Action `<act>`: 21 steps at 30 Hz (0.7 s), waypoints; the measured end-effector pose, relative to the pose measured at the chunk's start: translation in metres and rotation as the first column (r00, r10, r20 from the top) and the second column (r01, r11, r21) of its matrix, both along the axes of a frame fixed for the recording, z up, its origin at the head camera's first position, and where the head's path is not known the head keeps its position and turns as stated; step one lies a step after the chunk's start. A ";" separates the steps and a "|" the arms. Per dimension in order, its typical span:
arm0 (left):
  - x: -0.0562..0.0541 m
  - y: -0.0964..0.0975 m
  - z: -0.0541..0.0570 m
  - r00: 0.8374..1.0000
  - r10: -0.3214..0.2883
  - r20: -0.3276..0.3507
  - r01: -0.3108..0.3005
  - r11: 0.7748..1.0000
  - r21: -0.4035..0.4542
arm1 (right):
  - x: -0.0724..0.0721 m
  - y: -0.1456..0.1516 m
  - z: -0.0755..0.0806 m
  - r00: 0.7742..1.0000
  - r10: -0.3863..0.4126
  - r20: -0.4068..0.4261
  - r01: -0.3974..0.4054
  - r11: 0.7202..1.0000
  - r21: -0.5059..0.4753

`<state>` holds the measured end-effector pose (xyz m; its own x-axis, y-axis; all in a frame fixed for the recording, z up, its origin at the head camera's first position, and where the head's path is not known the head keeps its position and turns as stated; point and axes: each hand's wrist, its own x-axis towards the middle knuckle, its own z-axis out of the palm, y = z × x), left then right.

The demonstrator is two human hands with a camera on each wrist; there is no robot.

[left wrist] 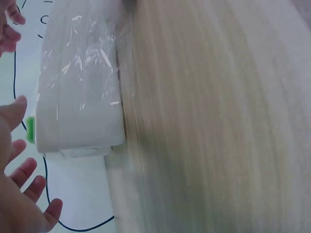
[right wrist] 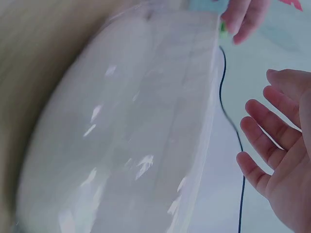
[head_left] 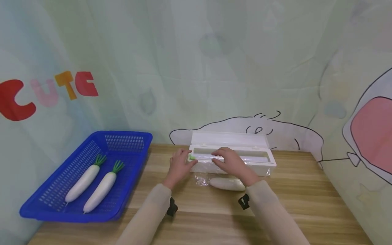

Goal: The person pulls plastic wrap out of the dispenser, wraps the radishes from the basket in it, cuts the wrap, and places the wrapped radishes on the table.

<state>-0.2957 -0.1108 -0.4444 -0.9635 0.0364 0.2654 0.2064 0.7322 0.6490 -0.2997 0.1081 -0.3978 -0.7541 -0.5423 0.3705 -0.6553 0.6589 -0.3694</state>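
Observation:
A white cling film dispenser (head_left: 260,170) stands toward the back of the table with its lid (head_left: 229,139) raised. At its left end sits a green slide cutter (head_left: 192,157), and my left hand (head_left: 180,167) is beside it with fingers spread; in the left wrist view a gap shows between the hand and the cutter (left wrist: 30,129). My right hand (head_left: 232,164) hovers over the dispenser's middle, its fingers loosely bent around nothing. Clear film (head_left: 202,180) hangs over the dispenser's front. Before it lies a white radish (head_left: 226,184), apparently under or in film.
On the left stands a blue plastic basket (head_left: 134,180) holding two white radishes (head_left: 82,183) with green tops. The wooden table (head_left: 208,224) meets a printed cloth backdrop (head_left: 183,68) at the back and on both sides.

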 end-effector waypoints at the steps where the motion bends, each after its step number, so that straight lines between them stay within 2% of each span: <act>1: -0.002 -0.001 0.000 1.000 -0.007 0.007 0.007 1.000 -0.005 | -0.004 -0.007 0.001 1.000 0.004 0.010 -0.004 1.000 0.004; 6: -0.008 -0.005 -0.003 0.998 -0.042 0.037 0.043 0.999 -0.018 | -0.017 -0.042 0.005 0.994 0.014 0.105 -0.016 1.000 0.018; 10: -0.009 -0.004 -0.006 0.998 -0.042 0.052 0.042 0.999 -0.009 | -0.020 -0.061 0.001 0.983 0.020 0.181 -0.023 1.000 0.016; 21: -0.015 -0.006 -0.007 0.996 -0.060 0.061 0.060 0.998 -0.001 | -0.029 -0.076 -0.014 0.969 -0.045 0.241 0.028 0.997 0.072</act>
<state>-0.3107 -0.1169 -0.4514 -0.9739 0.0950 0.2063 0.2101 0.7216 0.6597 -0.3283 0.0318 -0.4119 -0.8365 -0.5305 0.1374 -0.5268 0.7094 -0.4682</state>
